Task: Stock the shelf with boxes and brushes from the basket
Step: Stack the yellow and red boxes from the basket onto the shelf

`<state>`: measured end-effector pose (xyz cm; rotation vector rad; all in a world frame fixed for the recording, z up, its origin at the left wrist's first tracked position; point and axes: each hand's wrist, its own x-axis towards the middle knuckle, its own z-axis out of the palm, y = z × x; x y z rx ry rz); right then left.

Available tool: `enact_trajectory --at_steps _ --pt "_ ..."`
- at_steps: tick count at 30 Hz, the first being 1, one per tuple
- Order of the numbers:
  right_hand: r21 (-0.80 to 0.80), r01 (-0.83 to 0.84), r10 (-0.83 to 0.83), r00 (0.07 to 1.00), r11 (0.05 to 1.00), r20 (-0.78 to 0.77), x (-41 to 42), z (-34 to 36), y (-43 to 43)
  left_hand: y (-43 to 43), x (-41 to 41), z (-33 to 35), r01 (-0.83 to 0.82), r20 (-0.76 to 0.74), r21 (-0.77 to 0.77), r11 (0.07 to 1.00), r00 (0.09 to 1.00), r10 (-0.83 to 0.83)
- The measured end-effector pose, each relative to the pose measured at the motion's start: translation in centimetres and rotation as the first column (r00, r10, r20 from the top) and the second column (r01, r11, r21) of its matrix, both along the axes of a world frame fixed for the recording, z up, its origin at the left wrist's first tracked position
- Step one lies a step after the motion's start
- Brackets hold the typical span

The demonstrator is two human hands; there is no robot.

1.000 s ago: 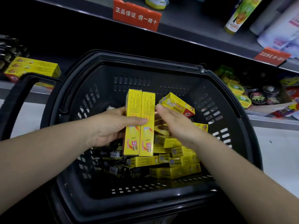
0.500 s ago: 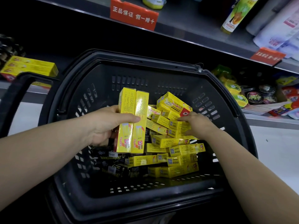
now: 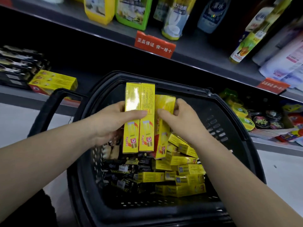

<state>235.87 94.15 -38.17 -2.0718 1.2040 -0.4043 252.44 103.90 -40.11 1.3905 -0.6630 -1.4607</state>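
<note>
The left hand (image 3: pixel 108 126) clamps two yellow boxes (image 3: pixel 131 136) upright side by side, thumb across their fronts, while the right hand (image 3: pixel 183 123) pinches a third box (image 3: pixel 164 128) against their right edge, likely squaring a bundle above the basket (image 3: pixel 180 89) for the shelf (image 3: pixel 14 95).

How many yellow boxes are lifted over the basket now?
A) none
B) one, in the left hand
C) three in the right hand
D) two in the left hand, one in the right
D: the left hand grips two upright boxes; the right hand holds a third box beside them.
</note>
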Motion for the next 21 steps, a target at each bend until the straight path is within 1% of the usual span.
enact_trajectory --at_steps 3,5,8,11,13,15,17,18,21 --pt "0.145 -0.019 0.016 1.0 0.989 0.021 3.7 1.2 0.3 0.7 1.9 0.9 -0.086 0.009 -0.034 0.996 0.996 0.087" --pt "0.281 -0.056 0.033 0.996 0.958 0.087 5.7 2.0 0.2 1.4 3.6 1.5 -0.132 0.013 -0.047 0.99 0.991 0.133" --pt "0.415 -0.141 0.09 0.986 0.899 0.14 8.8 3.1 -0.1 2.4 6.2 2.2 -0.176 -0.06 -0.058 0.983 0.983 0.173" --pt "0.468 -0.239 0.175 0.969 0.851 0.176 12.4 4.0 -0.3 3.4 8.6 2.6 -0.214 -0.154 -0.051 0.975 0.967 0.205" --pt "0.476 -0.298 0.241 0.954 0.827 0.178 15.0 4.1 -0.3 4.2 10.5 2.7 -0.219 -0.17 -0.043 0.975 0.963 0.209" --pt "0.472 -0.311 0.265 0.95 0.825 0.163 17.3 4.0 -0.3 4.9 12.3 2.7 -0.216 -0.17 -0.011 0.976 0.963 0.211" --pt "0.484 -0.28 0.239 0.96 0.829 0.146 19.7 3.5 -0.5 5.6 14.6 2.4 -0.242 -0.157 0.019 0.97 0.958 0.242" --pt "0.506 -0.25 0.2 0.968 0.826 0.152 20.9 3.2 -0.8 5.9 15.9 2.2 -0.273 -0.149 0.025 0.962 0.95 0.274" --pt "0.623 -0.138 0.004 0.977 0.77 0.212 24.5 1.6 -1.8 6.4 19.6 1.0 -0.414 -0.106 0.038 0.909 0.903 0.416"
